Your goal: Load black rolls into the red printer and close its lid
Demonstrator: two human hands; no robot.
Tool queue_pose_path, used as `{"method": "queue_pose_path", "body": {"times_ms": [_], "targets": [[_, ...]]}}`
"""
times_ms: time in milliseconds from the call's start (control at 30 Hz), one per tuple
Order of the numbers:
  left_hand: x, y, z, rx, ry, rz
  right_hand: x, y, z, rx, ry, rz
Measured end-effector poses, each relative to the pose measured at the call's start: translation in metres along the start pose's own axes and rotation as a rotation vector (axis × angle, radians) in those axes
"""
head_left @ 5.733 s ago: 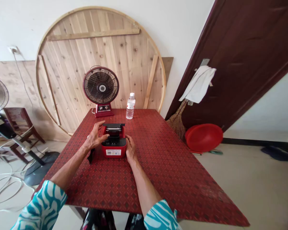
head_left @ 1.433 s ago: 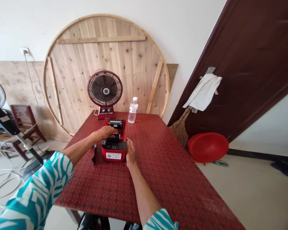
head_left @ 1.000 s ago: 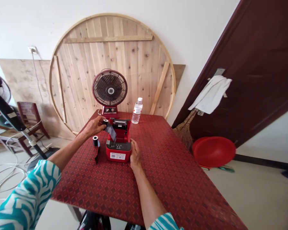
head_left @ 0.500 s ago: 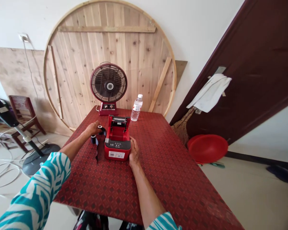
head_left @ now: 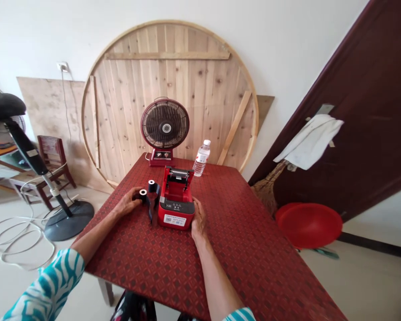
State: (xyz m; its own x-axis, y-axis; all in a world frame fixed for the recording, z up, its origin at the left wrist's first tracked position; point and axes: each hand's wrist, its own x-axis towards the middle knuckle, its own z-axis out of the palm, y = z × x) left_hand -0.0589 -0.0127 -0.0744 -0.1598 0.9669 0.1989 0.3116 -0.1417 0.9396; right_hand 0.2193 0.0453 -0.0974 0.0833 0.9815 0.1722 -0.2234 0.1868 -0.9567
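A small red label printer [head_left: 176, 205] sits on the red patterned table [head_left: 220, 249] with its lid [head_left: 179, 174] tipped up and back. My right hand [head_left: 198, 219] rests flat against the printer's right side. My left hand [head_left: 129, 203] lies on the table to the printer's left, its fingers closed round a black spool [head_left: 143, 194]. A second black spool [head_left: 151, 185] stands just beyond it, and a dark ribbon strip [head_left: 151, 209] trails between them toward me.
A red desk fan [head_left: 165, 129] and a water bottle [head_left: 201, 158] stand at the table's far end before a round wooden board [head_left: 169, 89]. A floor fan stand [head_left: 36, 165], cable coils and chair are at left. A dark door [head_left: 361, 111], broom and red basin [head_left: 309, 225] are at right.
My left hand reached into the open printer, lifted out the black ribbon with its spools, and carried it down onto the table at the printer's left. My right hand stayed on the printer.
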Motion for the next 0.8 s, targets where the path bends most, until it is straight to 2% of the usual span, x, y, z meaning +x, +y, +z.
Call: {"method": "queue_pose_path", "body": {"times_ms": [100, 233, 333, 400, 567, 667, 800], "targets": [[0.001, -0.003, 0.006, 0.09, 0.001, 0.05, -0.001, -0.001, 0.0, 0.002, 0.007, 0.003], [0.0, 0.006, 0.002, 0.013, -0.005, 0.06, -0.003, -0.003, 0.002, 0.032, -0.015, 0.021], [0.0, 0.031, 0.0, -0.049, -0.025, 0.115, -0.003, -0.004, 0.003, 0.027, -0.007, 0.029], [0.006, 0.056, 0.003, 0.006, -0.055, 0.189, -0.002, -0.003, 0.003, 0.021, 0.004, 0.022], [0.032, 0.108, 0.031, 0.334, -0.246, 0.305, -0.001, 0.0, 0.004, 0.014, 0.004, -0.006], [0.046, 0.121, 0.052, 0.482, -0.372, 0.335, 0.0, 0.003, 0.004, 0.026, -0.007, -0.027], [0.062, 0.124, 0.072, 0.643, -0.498, 0.32, 0.002, 0.007, 0.005, 0.049, -0.004, -0.046]]}}
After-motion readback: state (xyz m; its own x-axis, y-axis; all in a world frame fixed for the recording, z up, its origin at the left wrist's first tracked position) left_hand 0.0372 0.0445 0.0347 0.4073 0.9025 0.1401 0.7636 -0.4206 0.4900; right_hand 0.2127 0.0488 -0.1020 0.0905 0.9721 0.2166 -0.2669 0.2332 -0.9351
